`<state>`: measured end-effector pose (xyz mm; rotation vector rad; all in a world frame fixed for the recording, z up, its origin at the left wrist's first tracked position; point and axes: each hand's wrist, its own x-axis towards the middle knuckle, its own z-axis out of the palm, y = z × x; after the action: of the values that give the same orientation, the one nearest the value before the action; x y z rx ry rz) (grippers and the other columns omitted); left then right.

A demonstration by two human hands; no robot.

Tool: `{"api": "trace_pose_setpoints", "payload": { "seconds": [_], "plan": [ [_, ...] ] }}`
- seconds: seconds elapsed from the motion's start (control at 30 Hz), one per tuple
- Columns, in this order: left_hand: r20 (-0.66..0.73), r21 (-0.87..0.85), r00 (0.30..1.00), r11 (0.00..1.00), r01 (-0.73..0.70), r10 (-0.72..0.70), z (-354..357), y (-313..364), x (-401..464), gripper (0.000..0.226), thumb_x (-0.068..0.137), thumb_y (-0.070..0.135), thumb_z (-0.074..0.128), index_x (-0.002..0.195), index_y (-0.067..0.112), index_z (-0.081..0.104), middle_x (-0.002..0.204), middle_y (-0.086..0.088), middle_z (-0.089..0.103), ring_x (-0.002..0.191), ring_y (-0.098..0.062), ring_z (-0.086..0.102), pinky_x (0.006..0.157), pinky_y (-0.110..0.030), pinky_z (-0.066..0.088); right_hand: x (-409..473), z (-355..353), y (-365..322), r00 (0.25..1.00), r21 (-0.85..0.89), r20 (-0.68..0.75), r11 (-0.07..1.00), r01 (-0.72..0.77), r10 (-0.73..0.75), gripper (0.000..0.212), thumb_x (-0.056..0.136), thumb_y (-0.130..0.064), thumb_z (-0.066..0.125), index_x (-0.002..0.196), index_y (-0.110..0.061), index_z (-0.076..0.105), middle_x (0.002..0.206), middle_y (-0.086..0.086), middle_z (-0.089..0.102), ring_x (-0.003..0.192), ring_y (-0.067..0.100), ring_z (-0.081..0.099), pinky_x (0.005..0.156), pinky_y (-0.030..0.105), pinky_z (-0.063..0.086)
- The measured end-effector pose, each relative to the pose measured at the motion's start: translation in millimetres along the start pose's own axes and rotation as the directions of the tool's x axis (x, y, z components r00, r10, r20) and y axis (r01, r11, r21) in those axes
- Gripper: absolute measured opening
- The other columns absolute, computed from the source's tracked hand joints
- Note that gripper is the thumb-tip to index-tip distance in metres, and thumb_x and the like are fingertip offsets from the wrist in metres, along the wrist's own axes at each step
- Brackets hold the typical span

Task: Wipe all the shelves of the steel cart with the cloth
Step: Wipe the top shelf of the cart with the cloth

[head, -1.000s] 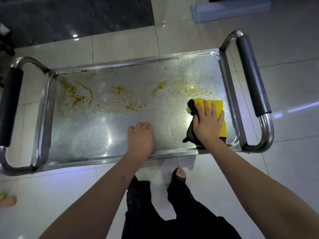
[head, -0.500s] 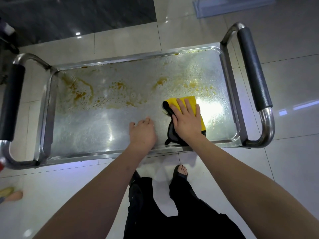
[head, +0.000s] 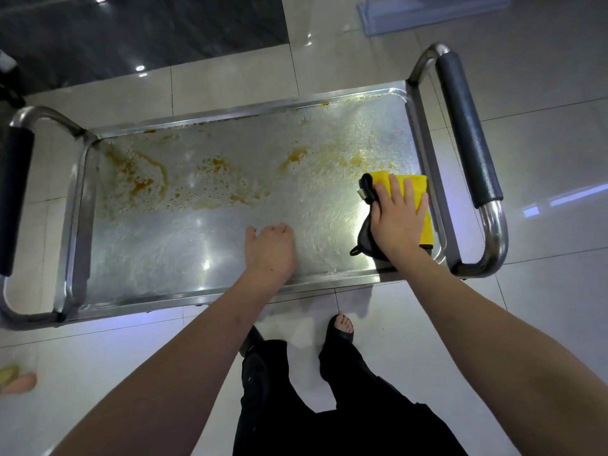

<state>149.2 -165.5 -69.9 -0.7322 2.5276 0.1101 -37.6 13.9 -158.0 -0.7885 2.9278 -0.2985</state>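
1. Nearest to the camera, the person is standing at the long side of the steel cart (head: 210,292), with both forearms reaching over its near rim.
2. The left hand (head: 270,250) is resting on the top shelf (head: 158,245) near the front edge. Its fingers are curling under loosely and are holding nothing; I judge it is only steadying the cart.
3. The right hand (head: 396,220) is pressing flat on the cloth (head: 413,192), fingers straight and a little spread. The cloth is yellow on top with a black side underneath, and it is lying at the right end of the shelf, just beside the right rim.
4. The near half of the shelf is looking wet and mostly clean. Farther away, the orange-brown stains (head: 144,179) are lying across the far half, thickest at the far left.
5. So the step in hand is wiping the top shelf, and it seems about half done. The next move is calling for firm strokes over the far band, toward the left. Any lower shelves are hidden from this view.
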Motion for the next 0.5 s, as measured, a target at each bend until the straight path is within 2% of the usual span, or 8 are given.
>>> {"api": "trace_pose_setpoints", "payload": {
  "seconds": [0.07,0.13,0.27,0.4,0.5],
  "plan": [
    [-0.021,-0.03,0.999,0.999,-0.039,0.038,0.9,11.1,0.4,0.048,0.082,0.008,0.048,0.128,0.018,0.057,0.128,0.004,0.06,0.116,-0.018,0.058,0.111,-0.046,0.028,-3.1,0.3,-11.2,0.999,0.003,0.015,0.999,0.036,-0.036,0.046,0.107,-0.039,0.036,0.152,-0.033,0.045,0.17,-0.001,0.029,0.159,0.03,0.017,0.127,0.061,0.007],
    [-0.021,-0.04,0.998,0.998,-0.055,0.054,0.5,21.4,2.4,0.042,0.084,0.009,0.047,0.123,0.019,0.058,0.129,0.002,0.059,0.111,-0.019,0.059,0.106,-0.046,0.033,-7.3,2.6,-23.5,0.993,0.004,0.021,0.993,0.117,-0.117,0.049,0.105,-0.04,0.033,0.152,-0.032,0.046,0.169,0.001,0.032,0.159,0.032,0.019,0.126,0.062,0.009],
    [-0.002,-0.002,0.999,0.999,-0.04,0.04,0.2,27.9,3.8,0.046,0.086,0.01,0.047,0.13,0.019,0.055,0.135,0.001,0.057,0.113,-0.02,0.058,0.105,-0.047,0.034,-14.0,9.8,-37.0,0.97,0.024,0.024,0.97,0.242,-0.243,0.048,0.105,-0.04,0.035,0.149,-0.029,0.051,0.167,0.003,0.037,0.157,0.035,0.024,0.125,0.063,0.013],
    [-0.013,0.052,0.999,0.998,-0.036,0.037,0.3,29.9,2.3,0.054,0.087,0.012,0.048,0.14,0.019,0.049,0.139,0.003,0.056,0.117,-0.019,0.058,0.109,-0.049,0.03,-7.4,4.7,-22.5,0.958,0.019,0.042,0.959,0.284,-0.285,0.05,0.106,-0.041,0.032,0.152,-0.031,0.048,0.168,-0.001,0.034,0.158,0.03,0.022,0.126,0.06,0.013],
    [-0.005,0.056,0.999,0.998,-0.037,0.038,0.8,31.1,3.8,0.047,0.085,0.012,0.048,0.131,0.018,0.055,0.132,0.002,0.058,0.11,-0.02,0.06,0.104,-0.05,0.035,-0.5,-1.0,-5.0,0.978,0.012,0.062,0.98,0.199,-0.199,0.048,0.107,-0.038,0.035,0.154,-0.033,0.044,0.17,-0.002,0.029,0.16,0.028,0.017,0.128,0.057,0.009]
  ]
}}
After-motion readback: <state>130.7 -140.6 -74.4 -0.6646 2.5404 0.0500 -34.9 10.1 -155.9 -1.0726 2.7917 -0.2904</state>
